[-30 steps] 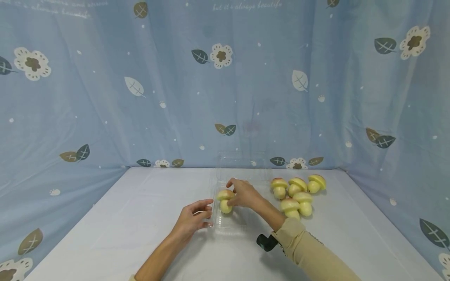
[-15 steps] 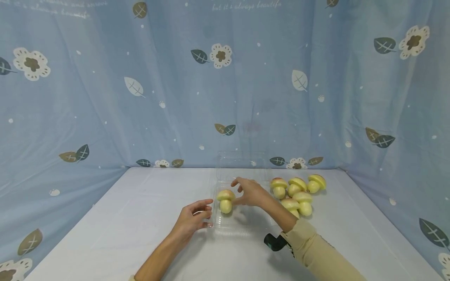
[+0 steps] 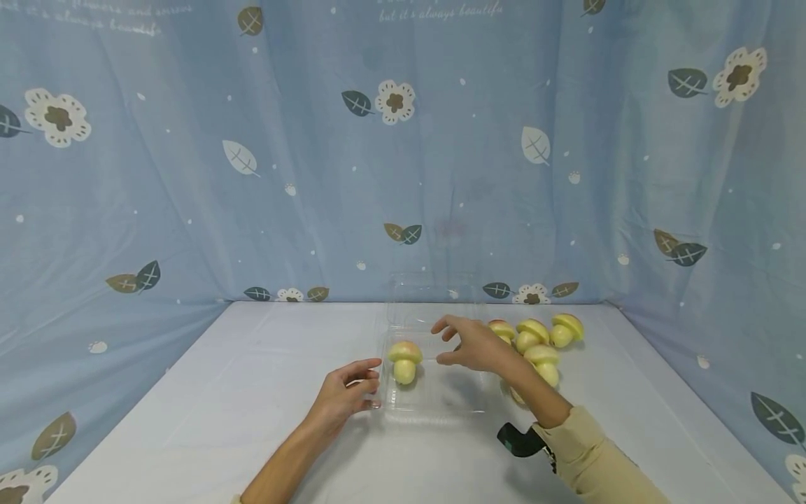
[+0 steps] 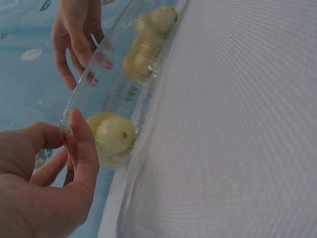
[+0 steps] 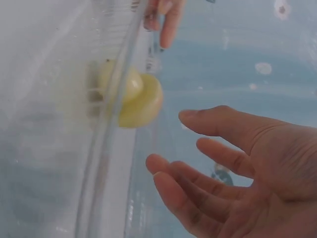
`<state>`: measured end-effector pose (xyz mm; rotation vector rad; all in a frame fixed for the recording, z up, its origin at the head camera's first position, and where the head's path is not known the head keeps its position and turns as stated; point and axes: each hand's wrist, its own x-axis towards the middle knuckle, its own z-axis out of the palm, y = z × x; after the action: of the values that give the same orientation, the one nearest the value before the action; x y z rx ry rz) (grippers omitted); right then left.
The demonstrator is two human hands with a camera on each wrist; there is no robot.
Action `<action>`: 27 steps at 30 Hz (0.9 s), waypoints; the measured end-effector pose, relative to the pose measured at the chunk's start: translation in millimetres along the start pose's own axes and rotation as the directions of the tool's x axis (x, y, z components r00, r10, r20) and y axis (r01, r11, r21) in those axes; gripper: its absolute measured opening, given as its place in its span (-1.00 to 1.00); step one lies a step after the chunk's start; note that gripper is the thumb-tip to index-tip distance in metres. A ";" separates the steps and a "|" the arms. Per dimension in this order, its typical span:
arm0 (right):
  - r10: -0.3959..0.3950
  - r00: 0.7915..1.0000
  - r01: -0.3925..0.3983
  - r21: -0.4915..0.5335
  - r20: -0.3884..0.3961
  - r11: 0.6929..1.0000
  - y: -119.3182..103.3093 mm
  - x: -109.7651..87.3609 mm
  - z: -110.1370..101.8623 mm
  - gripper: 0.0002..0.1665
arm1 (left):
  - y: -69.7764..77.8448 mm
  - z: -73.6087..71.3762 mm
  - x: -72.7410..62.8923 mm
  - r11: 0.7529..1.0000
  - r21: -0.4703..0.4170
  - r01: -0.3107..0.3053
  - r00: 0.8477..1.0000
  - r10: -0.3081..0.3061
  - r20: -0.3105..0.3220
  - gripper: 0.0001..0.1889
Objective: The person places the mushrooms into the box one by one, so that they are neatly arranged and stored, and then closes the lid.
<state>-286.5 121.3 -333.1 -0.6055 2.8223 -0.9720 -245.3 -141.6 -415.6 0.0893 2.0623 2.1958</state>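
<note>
From the head view, a lidded clear box (image 3: 441,406) stands on the counter (image 3: 277,343), its raised lid (image 3: 434,294) towards the counter's back edge. One toy mushroom (image 3: 405,362) lies inside, against the box's left side, cap towards the back. The left hand (image 3: 348,387) is at the left wall, its fingers relaxed and parted; the right hand (image 3: 475,344) hangs over the right part of the box, spread and holding nothing. Five other mushrooms (image 3: 532,334) lie between the box and the counter's back right corner, one mostly hidden by the right forearm.

In the left wrist view, the left hand's fingertips are at the thin rim; whether they press it I cannot tell. A light touch there should steady the box without bending it.

In the right wrist view, the right thumb and fingers are well apart, clear of the mushroom. Keeping them above the wall while passing over it would probably avoid knocking the light plastic.
</note>
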 end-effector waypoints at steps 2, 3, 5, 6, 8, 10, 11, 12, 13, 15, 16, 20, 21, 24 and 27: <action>-0.016 1.000 0.016 0.023 -0.003 1.000 2.6 -5.6 -4.6 -0.51 | -0.5 0.2 0.1 1.000 -0.003 -0.001 1.000 0.001 0.001 -0.49; -0.022 1.000 0.022 0.027 -0.008 0.999 4.1 -8.5 -6.7 -0.52 | -0.7 0.3 0.0 1.000 -0.004 -0.001 1.000 0.001 0.002 -0.49; -0.043 0.999 0.043 0.024 -0.016 0.999 7.9 -13.7 -10.5 -0.53 | -1.1 0.5 0.0 1.000 -0.005 0.000 1.000 0.000 0.006 -0.49; -0.052 0.998 0.053 0.016 -0.019 0.998 10.2 -16.0 -12.3 -0.54 | -1.2 0.6 -0.1 1.000 -0.005 0.001 1.000 -0.001 0.007 -0.49; -0.066 0.997 0.066 -0.001 -0.027 0.998 13.9 -21.3 -16.0 -0.55 | -1.2 0.7 -0.3 1.000 -0.007 0.003 1.000 -0.003 0.005 -0.49; -0.077 0.997 0.077 -0.010 -0.030 0.997 17.6 -26.0 -19.9 -0.56 | -1.0 0.6 -0.3 1.000 -0.005 0.003 1.000 -0.003 0.001 -0.50; -0.086 0.996 0.085 -0.014 -0.031 0.996 19.4 -28.3 -22.1 -0.56 | -0.8 0.7 -0.3 1.000 -0.002 0.001 1.000 -0.001 -0.001 -0.50; -0.087 0.996 0.087 -0.015 -0.033 0.996 20.9 -30.7 -24.3 -0.56 | -0.7 0.6 -0.3 1.000 -0.002 0.001 1.000 -0.001 -0.004 -0.50; -0.085 0.996 0.085 -0.015 -0.035 0.996 22.8 -32.9 -26.5 -0.56 | -0.5 0.6 -0.3 1.000 -0.001 0.001 1.000 -0.001 -0.004 -0.50; -0.097 0.994 0.096 -0.021 -0.042 0.995 27.3 -37.3 -31.4 -0.56 | -0.2 0.5 -0.3 1.000 0.000 0.000 1.000 0.000 -0.004 -0.50; -0.104 0.994 0.102 -0.028 -0.045 0.994 29.9 -39.4 -33.8 -0.56 | -0.1 0.4 -0.2 1.000 0.001 0.000 1.000 0.000 -0.004 -0.50; -0.153 0.985 0.149 -0.045 -0.077 0.988 41.9 -47.2 -41.8 -0.57 | 0.2 0.0 -0.3 1.000 -0.003 0.002 1.000 -0.002 -0.004 -0.50; -0.167 0.982 0.163 -0.049 -0.083 0.985 44.9 -49.1 -43.5 -0.56 | 0.3 -0.2 -0.4 1.000 -0.002 0.002 1.000 -0.002 -0.003 -0.50; -0.204 0.973 0.197 -0.067 -0.106 0.978 54.3 -55.1 -47.8 -0.55 | 0.1 -0.1 -0.1 1.000 -0.002 0.003 1.000 -0.003 -0.002 -0.50; -0.209 0.971 0.201 -0.080 -0.116 0.976 64.6 -61.3 -52.4 -0.55 | 0.0 0.1 0.2 1.000 -0.001 0.004 1.000 -0.004 -0.001 -0.50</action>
<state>-263.4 222.0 -333.3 -0.8903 2.9576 -0.9807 -245.5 -141.5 -415.6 0.0835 2.0598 2.1955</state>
